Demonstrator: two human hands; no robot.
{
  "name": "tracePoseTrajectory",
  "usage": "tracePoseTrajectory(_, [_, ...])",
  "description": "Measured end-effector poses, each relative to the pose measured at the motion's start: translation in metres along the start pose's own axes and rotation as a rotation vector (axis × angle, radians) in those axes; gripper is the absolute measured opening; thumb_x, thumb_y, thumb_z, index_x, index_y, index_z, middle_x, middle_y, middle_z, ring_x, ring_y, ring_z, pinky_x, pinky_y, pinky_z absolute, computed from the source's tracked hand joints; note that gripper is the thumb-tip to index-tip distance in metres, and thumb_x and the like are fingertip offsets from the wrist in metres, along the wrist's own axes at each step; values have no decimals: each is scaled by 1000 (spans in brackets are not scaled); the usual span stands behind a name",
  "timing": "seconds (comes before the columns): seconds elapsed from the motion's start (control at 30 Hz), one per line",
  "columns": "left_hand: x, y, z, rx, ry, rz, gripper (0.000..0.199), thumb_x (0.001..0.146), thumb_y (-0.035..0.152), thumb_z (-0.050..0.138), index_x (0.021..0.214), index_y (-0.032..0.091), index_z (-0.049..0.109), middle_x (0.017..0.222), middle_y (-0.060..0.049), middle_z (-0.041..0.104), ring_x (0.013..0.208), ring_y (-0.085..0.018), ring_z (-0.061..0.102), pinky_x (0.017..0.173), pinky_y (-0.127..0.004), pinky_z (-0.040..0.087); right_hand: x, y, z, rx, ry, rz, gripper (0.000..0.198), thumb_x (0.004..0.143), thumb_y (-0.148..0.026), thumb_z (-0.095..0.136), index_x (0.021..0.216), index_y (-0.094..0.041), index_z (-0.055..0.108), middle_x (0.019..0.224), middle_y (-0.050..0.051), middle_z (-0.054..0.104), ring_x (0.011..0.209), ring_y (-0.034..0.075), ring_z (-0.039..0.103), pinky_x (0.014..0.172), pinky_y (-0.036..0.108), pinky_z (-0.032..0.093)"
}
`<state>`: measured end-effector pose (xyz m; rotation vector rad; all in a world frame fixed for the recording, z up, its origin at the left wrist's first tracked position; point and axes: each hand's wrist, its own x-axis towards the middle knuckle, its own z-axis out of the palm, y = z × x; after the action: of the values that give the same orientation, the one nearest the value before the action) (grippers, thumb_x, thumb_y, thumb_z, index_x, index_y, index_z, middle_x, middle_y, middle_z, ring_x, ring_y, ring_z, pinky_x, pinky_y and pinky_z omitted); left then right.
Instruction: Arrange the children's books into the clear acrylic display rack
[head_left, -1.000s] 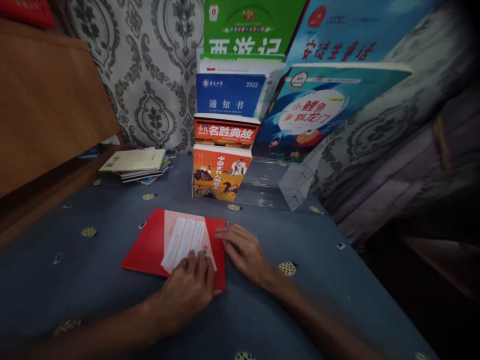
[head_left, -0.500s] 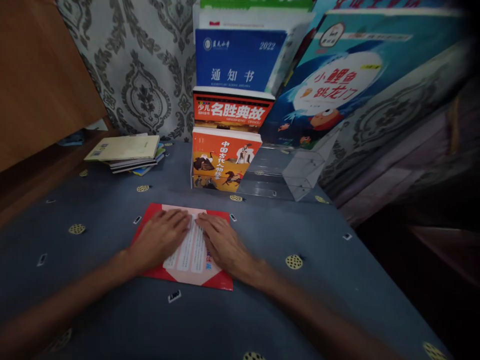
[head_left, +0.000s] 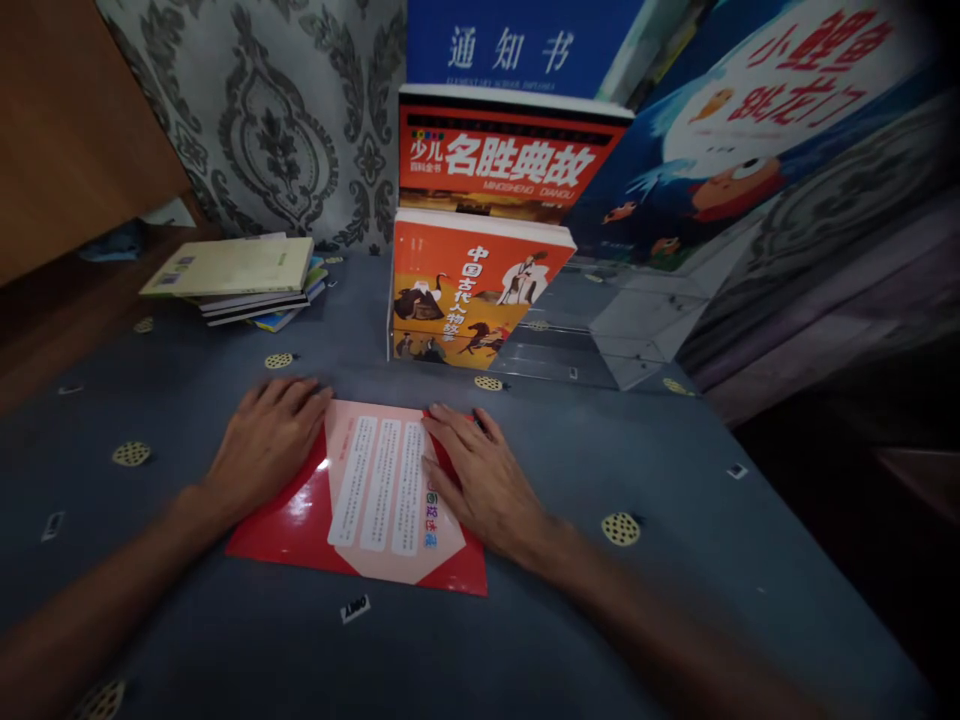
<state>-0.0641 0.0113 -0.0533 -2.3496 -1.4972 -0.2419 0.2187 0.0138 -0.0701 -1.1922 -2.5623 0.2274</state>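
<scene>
A thin glossy red book (head_left: 292, 530) with a pale pink panel and columns of printed text lies flat on the blue-grey tablecloth, its print turned sideways. My left hand (head_left: 271, 432) rests palm down over its upper left part, fingers extended and lying close together around the far edge. On the right side my right hand (head_left: 484, 480) lies flat, fingers slightly spread, touching the cover near the text columns. Neither hand grips anything. Parts of the book's left and right borders are hidden under the hands.
Behind the book, a clear acrylic stand (head_left: 555, 345) holds an orange book (head_left: 480, 290), a red book (head_left: 502, 160), a blue booklet (head_left: 517, 45) and a large picture book (head_left: 720, 150). Several stacked books (head_left: 232, 270) lie back left, beside a wooden panel (head_left: 90, 130). The table edge (head_left: 810, 540) slopes along the right.
My hands have moved apart, from the middle of the book toward its left and right sides, uncovering the text panel. The view has tilted down and come closer.
</scene>
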Motion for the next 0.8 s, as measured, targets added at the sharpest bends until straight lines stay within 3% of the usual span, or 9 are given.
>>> tracePoseTrajectory(0.2, [-1,22,4,-134,-13,157,42,106,41,39,132,20,65,142,-18,61,138,-38,48,107,-66,41,13,-14,-3,-34,-23,-94,39,103,-24,43,138,-14,58,143,17,61,143,33,46,117,69,31])
tracePoseTrajectory(0.37, [-1,24,8,-172,-56,56,45,106,42,37,136,18,62,140,-18,61,141,-37,44,111,-67,37,35,-35,8,48,-65,-210,45,102,-27,51,144,-13,51,150,18,54,145,31,44,120,60,34])
tracePoseTrajectory(0.57, [0,-35,17,-345,-83,-4,42,105,41,40,123,24,73,133,-13,66,140,-34,46,114,-60,38,41,-37,15,21,-103,-229,47,104,-29,48,146,-9,48,152,20,51,147,31,42,121,59,34])
tracePoseTrajectory(0.7, [0,-78,24,-563,-223,46,39,103,45,43,131,34,68,149,-7,57,148,-32,35,117,-59,33,54,-47,12,2,-118,-334,37,104,-27,49,138,-13,57,148,15,57,144,29,45,120,53,37])
tracePoseTrajectory(0.8, [0,-93,29,-628,-274,77,37,103,41,45,134,37,65,158,-4,48,152,-31,28,121,-60,25,73,-64,15,17,-124,-447,33,105,-29,49,132,-14,61,143,13,62,136,27,53,116,47,42])
